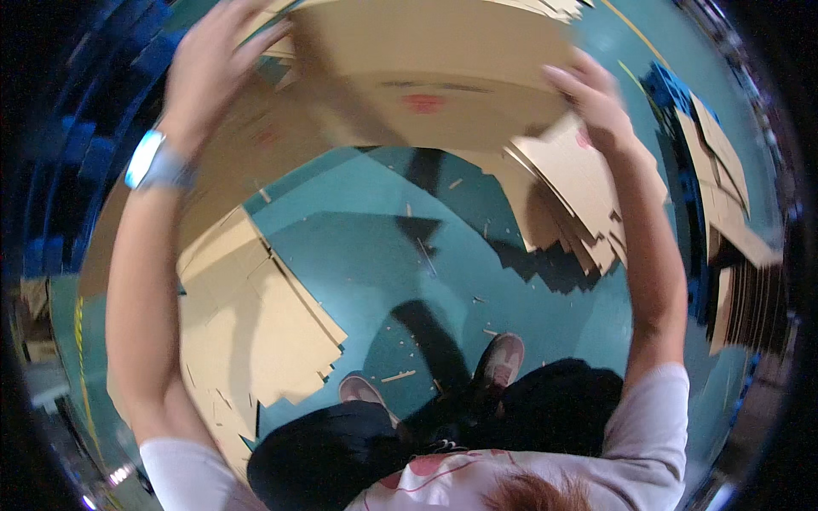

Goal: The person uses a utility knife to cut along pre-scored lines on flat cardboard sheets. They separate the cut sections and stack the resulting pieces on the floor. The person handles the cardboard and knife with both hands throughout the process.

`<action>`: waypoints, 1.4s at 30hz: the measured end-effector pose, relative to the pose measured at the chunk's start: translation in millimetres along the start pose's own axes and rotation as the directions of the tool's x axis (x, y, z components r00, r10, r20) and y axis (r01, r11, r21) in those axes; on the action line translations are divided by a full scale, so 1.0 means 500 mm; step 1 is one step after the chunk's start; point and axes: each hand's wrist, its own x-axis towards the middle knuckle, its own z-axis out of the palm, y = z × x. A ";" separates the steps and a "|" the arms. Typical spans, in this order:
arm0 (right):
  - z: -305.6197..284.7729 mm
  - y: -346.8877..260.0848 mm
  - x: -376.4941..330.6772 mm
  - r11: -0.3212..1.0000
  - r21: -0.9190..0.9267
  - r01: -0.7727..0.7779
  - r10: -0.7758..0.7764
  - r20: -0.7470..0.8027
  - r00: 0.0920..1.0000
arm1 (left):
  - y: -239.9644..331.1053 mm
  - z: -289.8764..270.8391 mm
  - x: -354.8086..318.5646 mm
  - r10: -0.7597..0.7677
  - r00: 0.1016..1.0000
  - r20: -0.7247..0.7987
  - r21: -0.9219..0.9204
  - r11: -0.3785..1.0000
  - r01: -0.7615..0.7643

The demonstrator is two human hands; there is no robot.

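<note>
A wide brown cardboard sheet with a red printed mark spans the top of the view between my raised arms. My left hand, blurred and partly cut off by the upper edge, is closed at the sheet's left end. At its right end my right hand has its fingers bent around the edge, also slightly smeared. Below the sheet, a stack of cut cardboard lies near my right forearm. Another pile of flat cardboard spreads beside my left forearm.
Scraps of cardboard litter the green floor around my shoes. Blue pallets with more cardboard stand at the right. Blue racks or pallets fill the far left, in shadow.
</note>
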 end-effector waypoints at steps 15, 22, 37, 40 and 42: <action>-0.572 0.584 -0.280 0.620 0.301 -0.724 0.780 -0.142 0.609 | -0.079 -0.195 -0.927 -0.746 0.206 0.633 0.491 0.592 0.639; -0.443 0.486 -0.009 0.667 -0.714 -0.215 0.098 -0.201 0.975 | 0.141 -0.110 -1.341 -0.757 -0.369 0.539 0.373 -0.178 0.911; 1.038 0.158 -0.382 0.836 -0.329 -0.438 0.548 0.511 0.662 | 0.259 -0.042 -1.248 -0.678 -0.377 0.631 -0.141 -0.578 0.804; 0.980 0.178 -0.328 0.837 -0.439 -0.327 0.538 0.545 0.643 | 0.254 -0.031 -1.124 -0.618 -0.408 0.671 -0.290 -0.726 0.623; 0.943 0.155 -0.287 0.777 -0.306 -0.550 0.611 0.577 0.542 | 0.274 0.016 -1.175 -0.614 -0.414 0.672 -0.290 -0.732 0.616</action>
